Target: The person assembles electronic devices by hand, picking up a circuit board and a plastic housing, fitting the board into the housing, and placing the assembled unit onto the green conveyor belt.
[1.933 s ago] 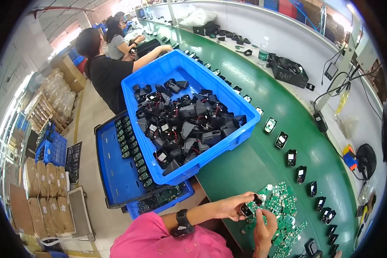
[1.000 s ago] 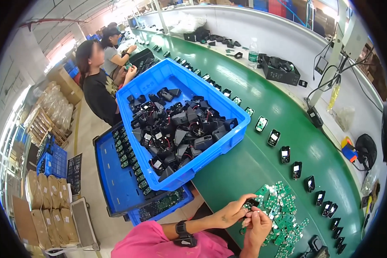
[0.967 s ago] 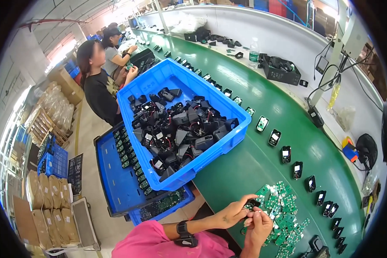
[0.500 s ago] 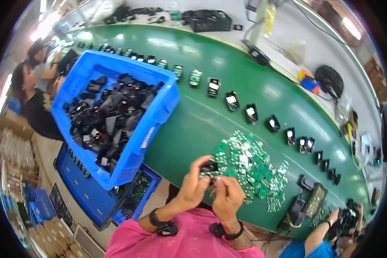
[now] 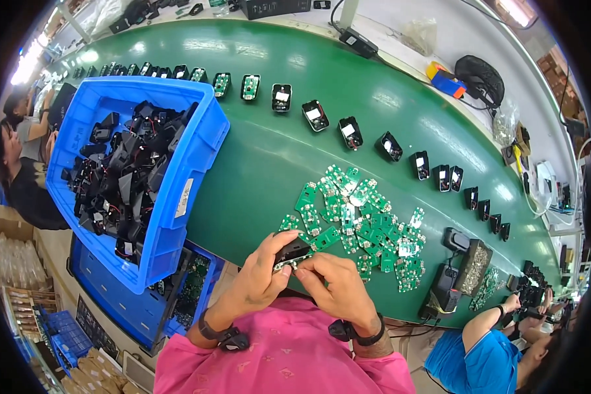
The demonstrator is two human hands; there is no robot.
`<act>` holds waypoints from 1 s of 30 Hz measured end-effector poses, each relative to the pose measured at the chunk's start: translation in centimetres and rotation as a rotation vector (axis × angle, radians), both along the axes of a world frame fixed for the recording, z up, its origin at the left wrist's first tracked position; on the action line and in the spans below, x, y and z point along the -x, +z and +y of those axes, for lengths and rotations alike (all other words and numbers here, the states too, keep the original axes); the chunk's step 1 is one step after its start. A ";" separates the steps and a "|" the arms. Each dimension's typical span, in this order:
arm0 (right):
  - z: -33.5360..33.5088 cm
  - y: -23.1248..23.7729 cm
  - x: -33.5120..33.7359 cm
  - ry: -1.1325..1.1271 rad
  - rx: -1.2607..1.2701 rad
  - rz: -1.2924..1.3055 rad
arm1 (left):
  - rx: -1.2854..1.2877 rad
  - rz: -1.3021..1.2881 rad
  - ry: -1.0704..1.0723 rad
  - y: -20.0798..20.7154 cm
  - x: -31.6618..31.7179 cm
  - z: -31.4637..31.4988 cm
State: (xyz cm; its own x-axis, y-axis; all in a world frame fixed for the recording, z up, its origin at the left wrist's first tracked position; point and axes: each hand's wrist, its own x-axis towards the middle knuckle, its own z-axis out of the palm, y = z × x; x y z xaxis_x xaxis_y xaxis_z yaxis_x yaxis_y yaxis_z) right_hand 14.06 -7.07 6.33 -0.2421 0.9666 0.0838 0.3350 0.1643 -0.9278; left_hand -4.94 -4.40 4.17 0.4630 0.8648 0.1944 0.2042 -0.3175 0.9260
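Note:
Close to my body, at the table's near edge, my left hand point(image 5: 264, 274) is closed around a small black plastic housing point(image 5: 291, 249), held tilted. A green-and-white circuit board point(image 5: 287, 262) shows along the housing's near side, partly covered by fingers. My right hand point(image 5: 338, 284) is closed, with thumb and fingertips pinched at the board's right end; the exact grip is hidden. Just beyond both hands a loose pile of green circuit boards point(image 5: 381, 233) lies on the green table point(image 5: 262, 171).
At the left stands a blue bin point(image 5: 200, 141) full of black housings with wires. A curved row of open housings point(image 5: 315, 115) crosses the table. Right of the pile are a black device point(image 5: 442, 289) and a box of small parts point(image 5: 474, 268). Other people sit left and right.
My view has shifted, so the bin and row appear farther left and higher. My hands have tilted the housing, and the board's edge now shows more plainly between my fingers.

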 end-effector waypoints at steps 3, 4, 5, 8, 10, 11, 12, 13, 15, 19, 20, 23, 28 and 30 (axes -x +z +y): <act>0.0 0.0 -0.2 0.001 0.017 0.022 | 0.003 0.032 -0.069 0.2 0.1 0.3; -0.2 -0.1 -0.3 0.002 0.023 0.040 | 0.009 0.044 -0.099 0.2 0.2 0.3; -0.2 -0.1 -0.3 0.000 0.027 0.043 | 0.012 0.046 -0.102 0.1 0.3 0.2; -0.2 -0.1 -0.5 0.031 0.037 0.025 | 0.006 0.053 -0.118 0.0 0.4 0.1; -0.3 0.0 -0.5 0.030 0.065 0.029 | -0.024 0.149 -0.118 0.2 0.4 -0.2; -0.4 0.0 -0.5 0.029 0.066 0.030 | -0.022 0.150 -0.119 0.1 0.4 -0.2; -0.4 0.0 -0.5 0.027 0.067 0.021 | -0.020 0.139 -0.130 0.0 0.4 -0.2; -0.5 0.0 -0.6 0.021 0.068 0.008 | -0.019 0.124 -0.146 -0.1 0.2 -0.2; -0.6 0.1 -0.4 -0.005 0.054 0.009 | -0.021 0.143 -0.152 0.2 0.1 -0.1; -0.9 -0.3 0.3 -0.089 -0.008 -0.060 | -0.056 0.243 -0.059 0.3 -0.6 -0.6; -1.1 -0.5 0.6 -0.091 -0.008 -0.058 | -0.057 0.244 -0.061 0.1 -0.7 -0.8; -1.3 -1.5 1.3 -0.157 -0.024 -0.046 | -0.122 0.259 -0.006 -0.8 -0.9 -1.1; -1.5 -2.7 1.2 -0.286 0.047 -0.007 | 0.164 0.108 0.055 -3.2 0.1 -1.9; -1.2 -2.8 1.1 -0.336 0.160 0.103 | 0.296 -0.034 0.020 -3.4 0.7 -2.1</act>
